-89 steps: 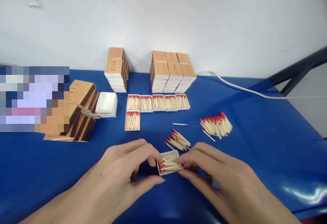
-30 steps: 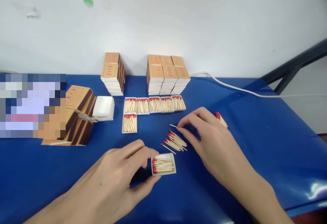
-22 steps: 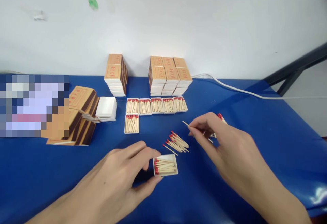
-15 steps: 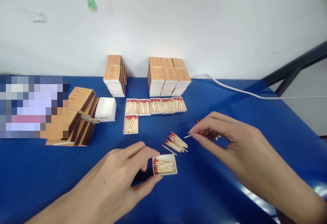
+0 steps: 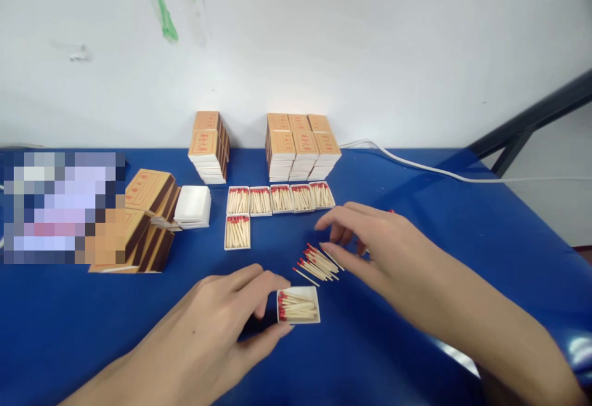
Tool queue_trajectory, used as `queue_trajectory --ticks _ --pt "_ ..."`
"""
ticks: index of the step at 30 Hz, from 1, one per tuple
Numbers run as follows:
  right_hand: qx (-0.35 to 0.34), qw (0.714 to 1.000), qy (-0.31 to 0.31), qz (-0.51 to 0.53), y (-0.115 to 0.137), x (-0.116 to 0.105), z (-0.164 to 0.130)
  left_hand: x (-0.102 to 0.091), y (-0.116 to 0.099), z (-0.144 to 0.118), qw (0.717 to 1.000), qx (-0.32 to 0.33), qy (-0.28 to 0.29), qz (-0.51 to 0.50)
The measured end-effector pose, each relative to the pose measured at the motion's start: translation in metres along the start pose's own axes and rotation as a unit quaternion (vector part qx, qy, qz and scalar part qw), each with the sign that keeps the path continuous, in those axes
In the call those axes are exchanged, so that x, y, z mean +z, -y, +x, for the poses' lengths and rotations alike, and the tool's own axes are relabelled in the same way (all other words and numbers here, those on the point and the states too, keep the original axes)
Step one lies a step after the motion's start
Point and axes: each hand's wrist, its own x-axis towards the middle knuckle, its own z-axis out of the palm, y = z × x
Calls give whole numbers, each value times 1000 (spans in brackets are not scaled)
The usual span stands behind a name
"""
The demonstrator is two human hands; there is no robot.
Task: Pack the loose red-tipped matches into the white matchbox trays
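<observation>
My left hand (image 5: 222,319) rests on the blue table (image 5: 462,221), and its thumb and fingertips grip the left end of a small white tray (image 5: 298,305) part-filled with red-tipped matches. Just beyond the tray lies a small loose bunch of matches (image 5: 318,263). My right hand (image 5: 374,239) hovers at the right of that bunch, fingers spread and nothing visibly pinched. Behind this hand, only a few red heads of a larger match pile (image 5: 392,211) show.
A row of filled trays (image 5: 280,199) and one more filled tray (image 5: 237,232) lie mid-table. Two stacks of closed matchboxes (image 5: 208,147) (image 5: 300,144) stand at the wall. Left are white empty trays (image 5: 193,205) and heaped box sleeves (image 5: 150,221). A white cable (image 5: 416,162) crosses the far right.
My right hand left the tray, picked a single match off the table, carried it towards the larger pile, then came back over the small bunch with fingers apart. My left hand stayed on the tray.
</observation>
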Motion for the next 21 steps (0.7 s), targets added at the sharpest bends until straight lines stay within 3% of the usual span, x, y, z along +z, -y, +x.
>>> queue_trajectory --ticks 4,5,10,15,21 --pt "80 991 -105 -25 1 25 -19 1 1 -1 1000 -8 8 -9" --pt "90 990 -107 -27 2 33 -23 1 2 -1 1000 -12 12 -13" --pt "76 985 -148 -45 15 58 -31 -2 4 -3 994 -73 59 -56" --pt "53 989 -137 19 22 61 -25 -5 4 -5 986 -124 81 -75" --pt "-15 994 -91 60 13 58 -31 -9 5 -1 992 -98 48 -69"
